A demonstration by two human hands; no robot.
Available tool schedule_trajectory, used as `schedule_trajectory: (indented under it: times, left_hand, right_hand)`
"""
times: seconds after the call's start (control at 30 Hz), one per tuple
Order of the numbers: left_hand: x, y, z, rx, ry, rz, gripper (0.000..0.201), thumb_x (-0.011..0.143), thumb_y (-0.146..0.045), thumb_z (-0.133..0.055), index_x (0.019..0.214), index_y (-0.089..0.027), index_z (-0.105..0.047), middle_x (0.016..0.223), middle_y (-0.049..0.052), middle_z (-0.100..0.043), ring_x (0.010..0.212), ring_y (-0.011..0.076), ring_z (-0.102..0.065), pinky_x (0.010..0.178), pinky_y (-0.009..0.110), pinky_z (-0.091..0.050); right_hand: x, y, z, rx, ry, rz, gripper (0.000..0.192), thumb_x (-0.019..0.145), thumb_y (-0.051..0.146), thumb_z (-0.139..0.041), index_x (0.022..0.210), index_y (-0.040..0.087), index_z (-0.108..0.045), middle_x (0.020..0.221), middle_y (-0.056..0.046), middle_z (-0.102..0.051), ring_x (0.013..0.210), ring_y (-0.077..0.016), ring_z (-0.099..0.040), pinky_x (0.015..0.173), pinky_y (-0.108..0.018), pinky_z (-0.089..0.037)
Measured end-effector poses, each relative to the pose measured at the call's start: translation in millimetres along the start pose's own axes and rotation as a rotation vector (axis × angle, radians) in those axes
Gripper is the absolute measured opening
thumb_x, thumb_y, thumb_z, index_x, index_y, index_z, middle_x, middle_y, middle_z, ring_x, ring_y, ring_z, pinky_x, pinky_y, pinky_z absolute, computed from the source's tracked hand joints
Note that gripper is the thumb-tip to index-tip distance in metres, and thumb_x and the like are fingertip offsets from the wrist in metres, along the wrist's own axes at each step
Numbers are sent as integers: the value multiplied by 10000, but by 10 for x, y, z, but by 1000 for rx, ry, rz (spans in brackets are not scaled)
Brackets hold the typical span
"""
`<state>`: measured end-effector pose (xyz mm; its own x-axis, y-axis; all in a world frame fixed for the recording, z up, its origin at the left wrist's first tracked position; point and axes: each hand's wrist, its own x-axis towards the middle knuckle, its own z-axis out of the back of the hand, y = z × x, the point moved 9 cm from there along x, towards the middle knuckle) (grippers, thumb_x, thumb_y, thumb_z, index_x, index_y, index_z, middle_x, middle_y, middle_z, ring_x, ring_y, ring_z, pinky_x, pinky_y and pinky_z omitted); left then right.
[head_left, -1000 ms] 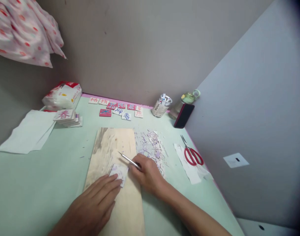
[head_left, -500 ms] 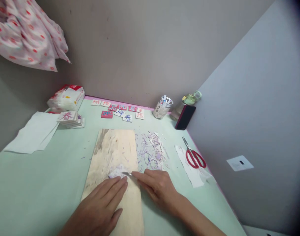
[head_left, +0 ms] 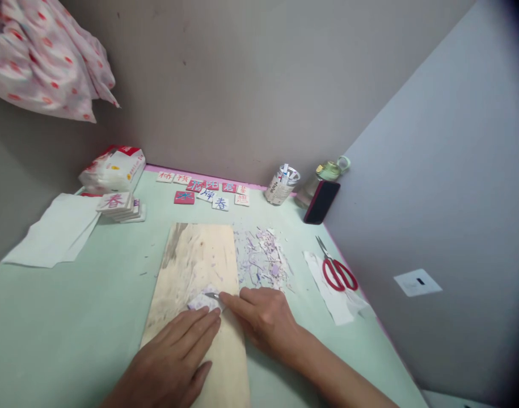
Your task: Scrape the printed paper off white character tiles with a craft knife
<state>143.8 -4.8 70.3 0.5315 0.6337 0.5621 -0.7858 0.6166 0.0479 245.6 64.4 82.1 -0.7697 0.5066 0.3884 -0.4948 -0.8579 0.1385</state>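
While left hand (head_left: 174, 347) lay outstretched, fingertips on whitish tile (head_left: 197, 300) atop wooden board (head_left: 206, 249), right hand (head_left: 265, 318) gripped knife (head_left: 213, 295), blade over tile; purple shavings (head_left: 265, 262) lay at tile's two o'clock.

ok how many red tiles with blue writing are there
4 visible: front tile; behind it, left tile, middle tile, right tile. The stack at left may hide more.
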Motion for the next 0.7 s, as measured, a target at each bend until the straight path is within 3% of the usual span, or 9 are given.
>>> schedule_trajectory:
  times: [0.37,0.7]
  left_hand:
    - [-27,-26,-8,-8,-8,-20,380,920,-265,-489,1259,-145,-614,1240,25,-725,1094,170,-677,953,273,-514]
    - [-37,-23,2,10,-15,-15,370,926,-275,-482,1249,-153,-615,1240,9,-725,1097,165,-680,951,275,-521]
  right_hand:
    - [-22,26,-15,-29,-38,-51,284,953,151,-453,1158,197,-646,624,16,-567,492,-140,-450,464,-306,-272]
    - [12,-12,-20,-23,9,-66,297,939,135,-450,1132,206,-664,628,10,-577,502,-139,-461,478,-301,-264]
